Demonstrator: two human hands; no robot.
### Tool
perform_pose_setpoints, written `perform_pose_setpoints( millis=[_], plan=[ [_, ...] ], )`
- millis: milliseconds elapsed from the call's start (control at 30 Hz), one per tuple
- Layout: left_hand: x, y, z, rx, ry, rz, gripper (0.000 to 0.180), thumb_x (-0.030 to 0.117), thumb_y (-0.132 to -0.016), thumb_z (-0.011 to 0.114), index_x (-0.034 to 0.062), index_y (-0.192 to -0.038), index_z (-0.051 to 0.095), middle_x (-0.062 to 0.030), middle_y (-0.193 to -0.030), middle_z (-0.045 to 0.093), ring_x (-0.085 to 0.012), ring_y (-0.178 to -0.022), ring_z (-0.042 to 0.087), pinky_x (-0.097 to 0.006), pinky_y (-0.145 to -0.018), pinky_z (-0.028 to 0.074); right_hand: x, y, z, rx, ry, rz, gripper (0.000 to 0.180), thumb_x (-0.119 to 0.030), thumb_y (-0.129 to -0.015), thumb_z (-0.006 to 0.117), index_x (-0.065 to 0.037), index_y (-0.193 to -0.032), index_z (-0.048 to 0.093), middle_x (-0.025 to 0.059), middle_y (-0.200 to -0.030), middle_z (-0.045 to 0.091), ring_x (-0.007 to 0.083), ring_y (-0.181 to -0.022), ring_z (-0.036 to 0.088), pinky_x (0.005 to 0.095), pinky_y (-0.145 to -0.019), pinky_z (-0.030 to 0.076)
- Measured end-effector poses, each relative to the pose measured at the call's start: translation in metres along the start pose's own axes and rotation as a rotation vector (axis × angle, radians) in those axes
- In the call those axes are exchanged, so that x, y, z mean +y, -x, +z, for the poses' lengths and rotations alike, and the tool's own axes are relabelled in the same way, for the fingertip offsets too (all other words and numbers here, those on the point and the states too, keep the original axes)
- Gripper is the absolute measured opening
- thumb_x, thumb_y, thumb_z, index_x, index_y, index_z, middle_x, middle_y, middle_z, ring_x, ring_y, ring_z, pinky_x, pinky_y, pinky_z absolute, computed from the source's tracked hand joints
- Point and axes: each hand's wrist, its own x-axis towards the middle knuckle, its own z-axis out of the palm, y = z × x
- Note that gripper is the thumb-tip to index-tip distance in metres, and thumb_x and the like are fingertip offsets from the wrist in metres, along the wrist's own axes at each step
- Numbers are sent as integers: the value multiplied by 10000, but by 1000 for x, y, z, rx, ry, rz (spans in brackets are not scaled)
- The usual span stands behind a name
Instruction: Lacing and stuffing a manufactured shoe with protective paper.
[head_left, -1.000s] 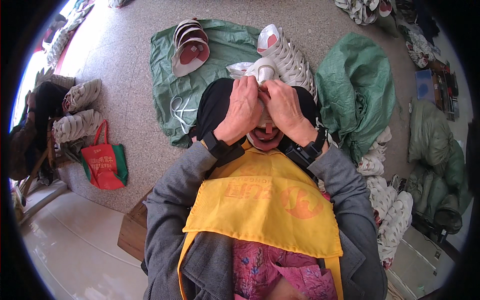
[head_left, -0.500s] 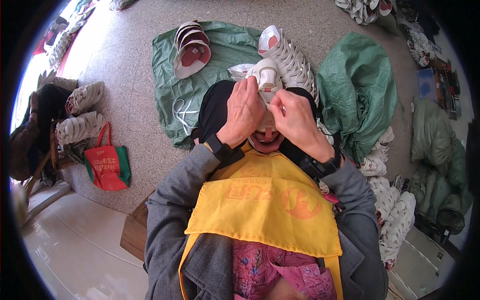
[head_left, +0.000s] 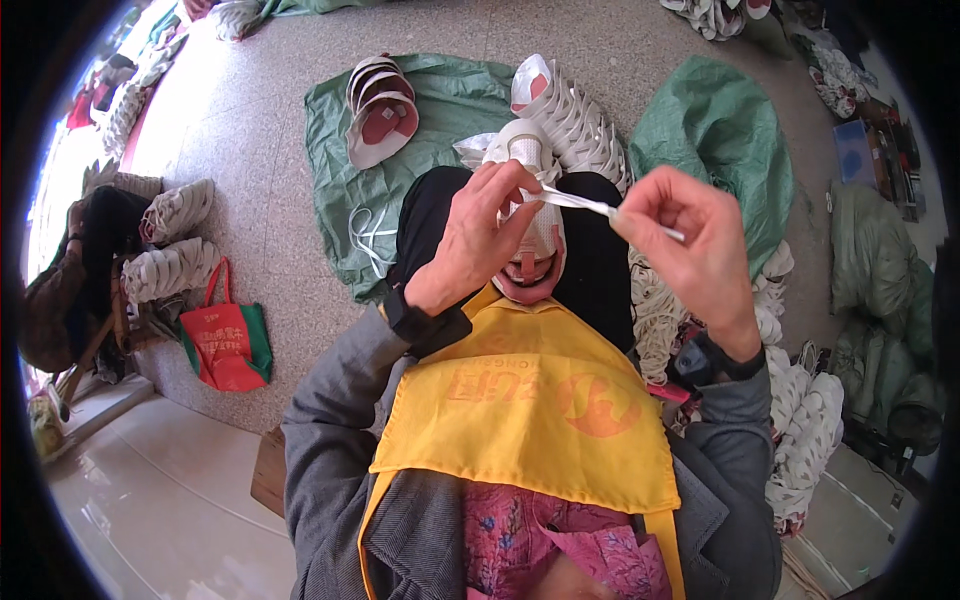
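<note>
A white shoe upper point(head_left: 546, 232) with pink lining lies on my lap between my knees, its heel opening toward me. My left hand point(head_left: 474, 228) is above its left side, fingers pinched on a white shoelace point(head_left: 574, 199). The lace stretches to the right from there, pulled fairly straight. My right hand point(head_left: 692, 240) is raised to the right of the shoe and closed on the lace, and a short end of it sticks out below the fingers. My left fingers partly cover the shoe's eyelets, so how the lace is threaded cannot be seen.
A green sheet point(head_left: 330, 150) lies on the floor ahead, bearing a nested stack of shoe uppers point(head_left: 382, 125) and a loose lace point(head_left: 368, 240). Another row of white uppers point(head_left: 578, 125) stands beyond my knees. A green sack point(head_left: 712, 140) and bundled white laces point(head_left: 655, 310) are at right.
My right hand has moved out to the right and away from the shoe, drawing the lace taut. The left hand stays near the shoe's left side.
</note>
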Motion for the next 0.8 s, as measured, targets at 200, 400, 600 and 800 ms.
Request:
perform_pose_setpoints(
  millis=[200,400,600,800],
  plan=[
    [20,-11,-9,-62,181,-121,82,-27,-939,662,0,-995,608,-40,-890,678,-74,-803,639,-232,-702,505,10,-28,-11,-44,-46,93,118,-49,-924,716,21,-1007,669,16,-866,664,66,-765,625,216,-744,539],
    [27,-14,-8,-32,457,-245,87,55,-1009,632,4,-1040,568,-33,-947,679,-58,-860,630,-215,-745,509,34,-47,1,-16,-311,-315,279,9,-953,656,63,-1220,593,116,-1026,693,185,-909,721,292,-923,595],
    [26,-14,-9,-12,655,-293,129,122,-1029,626,9,-1025,564,-34,-958,677,-56,-858,618,-217,-772,507,28,-54,2,40,-312,-160,203,-44,-986,635,68,-1155,642,144,-1011,741,144,-764,729,243,-707,616],
    [32,-19,-7,0,729,-217,106,102,-1034,612,1,-1043,581,-49,-1068,652,-65,-986,589,-250,-874,494,30,-64,13,75,-224,-163,217,-154,-1002,653,42,-1088,686,84,-897,762,41,-490,577,182,-447,454]
  ],
)
